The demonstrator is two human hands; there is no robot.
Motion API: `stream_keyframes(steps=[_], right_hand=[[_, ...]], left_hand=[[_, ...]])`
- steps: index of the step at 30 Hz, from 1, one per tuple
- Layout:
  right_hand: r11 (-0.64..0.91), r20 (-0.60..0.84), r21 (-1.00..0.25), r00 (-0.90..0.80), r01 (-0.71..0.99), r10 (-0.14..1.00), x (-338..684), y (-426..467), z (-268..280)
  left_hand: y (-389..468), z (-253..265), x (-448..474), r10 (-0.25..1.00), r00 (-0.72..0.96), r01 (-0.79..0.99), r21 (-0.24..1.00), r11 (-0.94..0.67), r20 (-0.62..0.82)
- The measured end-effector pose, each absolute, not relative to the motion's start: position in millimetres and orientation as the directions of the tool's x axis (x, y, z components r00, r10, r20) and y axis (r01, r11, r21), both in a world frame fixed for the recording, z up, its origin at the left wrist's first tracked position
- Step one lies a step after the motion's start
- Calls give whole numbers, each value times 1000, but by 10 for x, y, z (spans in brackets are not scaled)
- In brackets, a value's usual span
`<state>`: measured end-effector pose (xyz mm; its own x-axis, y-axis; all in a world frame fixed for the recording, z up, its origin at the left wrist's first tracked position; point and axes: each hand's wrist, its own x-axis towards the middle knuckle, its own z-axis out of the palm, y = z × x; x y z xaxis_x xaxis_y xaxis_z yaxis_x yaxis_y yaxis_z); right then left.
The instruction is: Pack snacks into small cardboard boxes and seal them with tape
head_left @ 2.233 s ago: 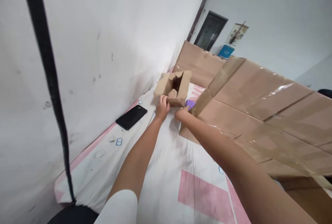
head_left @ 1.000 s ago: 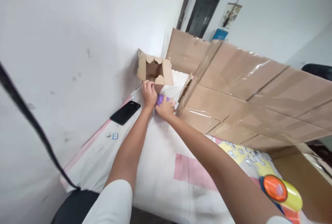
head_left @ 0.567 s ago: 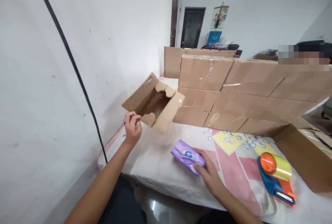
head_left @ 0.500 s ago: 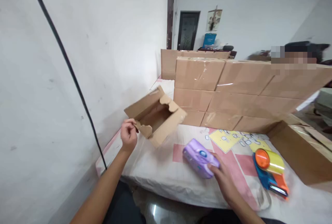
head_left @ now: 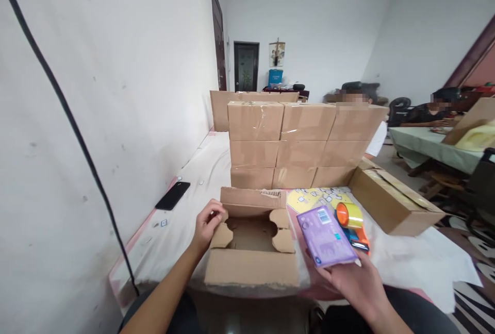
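Observation:
An open cardboard box (head_left: 251,267) stands at the table's front edge, its flaps spread and its visible inside bare. My left hand (head_left: 209,226) is closed at the box's left rim, fingers curled on the small side flap. To the right of the box, my right hand (head_left: 353,282) grips a purple soft plastic pack (head_left: 327,236) by its lower edge. The pack is raised and tilted, its barcode side facing me. Partly hidden behind it is a tape dispenser (head_left: 358,236) with an orange hub and a yellow tape roll (head_left: 353,215).
Taped cardboard boxes (head_left: 278,153) form a stacked wall at the back of the cloth-covered table (head_left: 406,256). Another long box (head_left: 394,200) lies at the right. A black phone (head_left: 172,196) rests near the left wall. Two people sit beyond, one behind the stack.
The box has been turned square to me and drawn to the front edge. My right hand has lifted and turned the purple pack. The view has swung right, bringing the phone into sight.

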<state>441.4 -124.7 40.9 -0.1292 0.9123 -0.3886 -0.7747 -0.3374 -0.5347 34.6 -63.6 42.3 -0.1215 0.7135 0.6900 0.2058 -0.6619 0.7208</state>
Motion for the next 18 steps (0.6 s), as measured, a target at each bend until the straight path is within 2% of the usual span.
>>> stream_keyframes(steps=[3,7,10,13,15,18], right_hand=[[-280,-334,-573,-93,-770,938,4528,-1150,748],[-194,-120,-681,-155,-707,981,4494,-914,1327],[-156,13,-664,-220,-732,975,4371,-789,1503],[-176,5,-599,-224,-781,975,4380,-740,1396],[-185,-52,-596,-192,-781,980,4487,-720,1265],[-173,-100,-640,-142,-749,985,4664,-662,1148]], left_hand=[[-599,442,426,742,-116,183,749,-637,660],[-545,423,601,754,-147,175,768,-617,640],[-453,384,755,768,-91,187,768,-612,634],[-323,441,765,733,154,255,690,-677,663],[-267,575,705,661,367,330,573,-750,654],[-283,840,695,590,619,461,369,-807,518]])
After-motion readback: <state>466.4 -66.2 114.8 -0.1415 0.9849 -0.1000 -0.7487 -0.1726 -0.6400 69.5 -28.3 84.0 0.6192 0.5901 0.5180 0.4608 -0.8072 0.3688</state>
